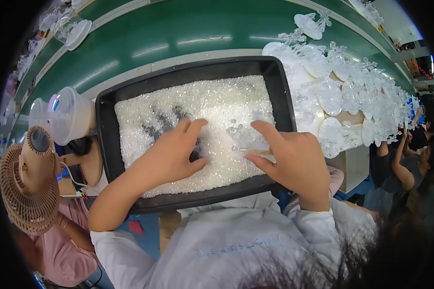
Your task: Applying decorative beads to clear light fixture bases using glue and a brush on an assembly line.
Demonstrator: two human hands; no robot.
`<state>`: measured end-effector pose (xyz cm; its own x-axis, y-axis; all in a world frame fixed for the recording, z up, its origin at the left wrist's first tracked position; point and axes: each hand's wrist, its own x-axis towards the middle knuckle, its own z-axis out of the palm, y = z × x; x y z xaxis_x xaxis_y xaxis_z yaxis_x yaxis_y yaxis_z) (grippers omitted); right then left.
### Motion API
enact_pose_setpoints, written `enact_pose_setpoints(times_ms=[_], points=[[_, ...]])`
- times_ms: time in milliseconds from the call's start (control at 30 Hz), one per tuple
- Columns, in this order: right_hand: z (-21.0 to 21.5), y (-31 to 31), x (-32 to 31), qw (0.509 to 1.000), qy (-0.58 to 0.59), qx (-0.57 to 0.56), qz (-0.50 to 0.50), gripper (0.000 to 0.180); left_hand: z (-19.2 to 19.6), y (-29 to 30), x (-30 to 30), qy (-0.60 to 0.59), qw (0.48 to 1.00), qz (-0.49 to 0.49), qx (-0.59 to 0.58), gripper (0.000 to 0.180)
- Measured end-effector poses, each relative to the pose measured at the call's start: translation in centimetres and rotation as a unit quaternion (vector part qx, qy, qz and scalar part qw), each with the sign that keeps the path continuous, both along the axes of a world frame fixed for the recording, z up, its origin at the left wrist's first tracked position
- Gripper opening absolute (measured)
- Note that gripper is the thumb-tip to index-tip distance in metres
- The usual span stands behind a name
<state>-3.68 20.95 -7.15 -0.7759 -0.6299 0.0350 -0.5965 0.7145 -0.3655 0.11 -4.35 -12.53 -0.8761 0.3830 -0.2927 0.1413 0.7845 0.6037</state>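
Observation:
A black rectangular tray (193, 204) holds a layer of small clear, glittering granules (217, 94). Over the left half of it is my left hand (173, 151), its thumb and index finger spread with nothing between them. Dark patches of the tray bottom show through the granules beside it. My right hand (296, 156) is over the right half, thumb and index finger curved around a clear plastic piece (243, 137) with small knobs. This piece sits low at the granules; its outline blends into them.
Many clear plastic pieces on round white discs (342, 96) are heaped right of the tray. Lidded clear tubs (70, 115) and a tan fan (31, 178) stand at the left. A green surface (178, 38) runs behind. Other people sit on both sides.

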Motion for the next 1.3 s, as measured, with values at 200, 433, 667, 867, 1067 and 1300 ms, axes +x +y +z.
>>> enact_pose_setpoints(times_ms=[200,433,667,867,1067,1300], points=[[-0.4,-1.9,0.8,0.995,-0.079,-0.047,0.031,0.048,0.0,1.0,-0.1,-0.055,0.967,-0.094,0.229,0.058],[1.5,-0.1,-2.9,0.969,-0.094,-0.060,0.219,0.055,-0.5,-0.7,-0.2,0.047,0.996,-0.077,0.015,0.052],[-0.2,-2.2,-3.5,0.956,0.033,0.037,0.290,0.034,-0.8,1.0,0.2,-0.055,0.985,-0.054,0.157,0.050],[-0.7,-2.1,-2.8,0.986,0.051,0.043,0.152,0.033,-1.7,3.0,0.3,-0.074,0.947,0.066,0.307,0.051],[-0.7,0.2,-2.7,0.975,0.120,-0.032,0.187,0.024,-0.4,1.6,-0.2,0.120,0.976,0.002,0.181,0.049],[-0.5,1.2,1.2,0.968,0.202,-0.108,0.103,0.026,0.8,0.0,-0.8,-0.131,0.910,0.147,0.366,0.060]])
